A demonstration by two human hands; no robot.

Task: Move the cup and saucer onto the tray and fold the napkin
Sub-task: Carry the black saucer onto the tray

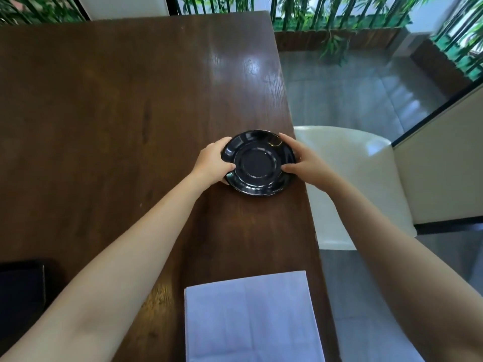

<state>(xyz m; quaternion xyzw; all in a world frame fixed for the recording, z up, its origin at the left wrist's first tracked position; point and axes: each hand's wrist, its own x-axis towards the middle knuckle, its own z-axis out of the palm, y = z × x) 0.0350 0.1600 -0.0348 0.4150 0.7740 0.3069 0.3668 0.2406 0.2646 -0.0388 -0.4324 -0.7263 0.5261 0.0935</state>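
A glossy black saucer (pixel 258 163) sits near the right edge of the dark wooden table (pixel 117 113). My left hand (pixel 213 163) grips its left rim, thumb on top. My right hand (pixel 303 160) grips its right rim, thumb resting on the inner slope. No cup is in view. A pale lavender napkin (pixel 251 320) lies flat at the near edge, with faint crease lines. A dark tray corner (pixel 22 288) shows at the lower left, mostly cut off by the frame.
A cream padded chair (pixel 358 178) stands right beside the table's right edge. Grey tiled floor and a planter with bamboo stalks (pixel 337 19) lie beyond. The table's right edge runs just past the saucer.
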